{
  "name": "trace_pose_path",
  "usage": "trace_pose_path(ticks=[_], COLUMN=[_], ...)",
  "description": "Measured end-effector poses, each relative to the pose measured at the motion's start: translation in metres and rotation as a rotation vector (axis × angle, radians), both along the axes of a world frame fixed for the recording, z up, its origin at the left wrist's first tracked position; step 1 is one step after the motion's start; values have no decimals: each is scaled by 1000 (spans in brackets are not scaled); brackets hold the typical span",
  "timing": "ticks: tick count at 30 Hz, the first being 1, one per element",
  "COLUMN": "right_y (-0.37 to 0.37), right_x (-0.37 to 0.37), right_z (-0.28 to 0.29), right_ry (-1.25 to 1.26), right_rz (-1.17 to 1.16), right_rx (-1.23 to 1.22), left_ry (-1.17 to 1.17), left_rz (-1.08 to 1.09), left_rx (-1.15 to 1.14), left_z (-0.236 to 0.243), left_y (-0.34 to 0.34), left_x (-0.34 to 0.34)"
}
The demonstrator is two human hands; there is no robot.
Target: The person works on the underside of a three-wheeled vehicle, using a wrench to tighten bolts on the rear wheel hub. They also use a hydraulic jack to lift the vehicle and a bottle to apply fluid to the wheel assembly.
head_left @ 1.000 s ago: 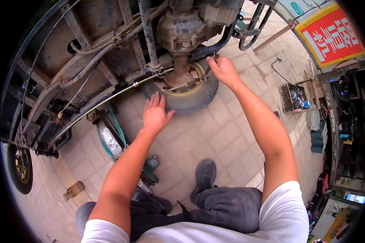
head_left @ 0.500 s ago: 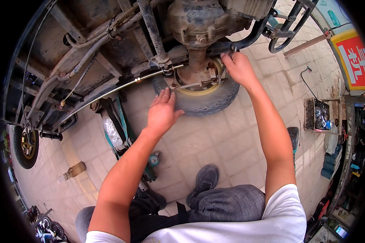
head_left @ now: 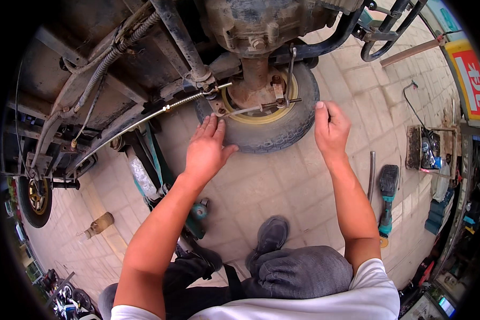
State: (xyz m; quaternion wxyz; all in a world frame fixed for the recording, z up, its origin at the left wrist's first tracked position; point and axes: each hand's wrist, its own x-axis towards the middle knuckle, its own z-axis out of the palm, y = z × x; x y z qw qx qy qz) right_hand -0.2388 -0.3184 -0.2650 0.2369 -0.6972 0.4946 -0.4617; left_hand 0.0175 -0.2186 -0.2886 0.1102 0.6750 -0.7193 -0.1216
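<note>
My left hand (head_left: pixel 205 152) lies with fingers stretched out and thumb apart, its fingertips at the left side of the tyre (head_left: pixel 282 136), close to the brake lever plate by the axle. My right hand (head_left: pixel 333 128) is curled into a fist just right of the tyre, apart from it; nothing shows in it. A wrench (head_left: pixel 291 72) stands upright by itself at the small brake arm (head_left: pixel 279 92), near the end of the threaded brake rod (head_left: pixel 261 108). A cable with a spring (head_left: pixel 184 101) runs to the bracket left of the axle.
The rusty axle housing (head_left: pixel 250 32) and frame hang overhead. A teal power tool (head_left: pixel 388 200) and a grey pipe (head_left: pixel 372 176) lie right of my arm. A tool crate (head_left: pixel 429 149) stands farther right. At left are a jack-like teal frame (head_left: pixel 157 160) and a bottle (head_left: pixel 98 224).
My right hand has let go of the wrench and moved right and down, away from the wheel, closing into a fist. The wrench stays at the brake arm. My left hand has hardly moved.
</note>
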Motion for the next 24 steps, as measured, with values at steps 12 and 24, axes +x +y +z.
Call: trace_pose_path(ticks=[12,24], right_y=[-99,2], right_x=[48,44], right_z=[41,26], right_ry=[102,107], right_rz=[288,8], right_rx=[425,-153], left_ry=[15,24], left_rz=[16,34], left_rx=[17,-8], left_z=[0,-4], left_y=[-1,1], left_x=[-3,-1])
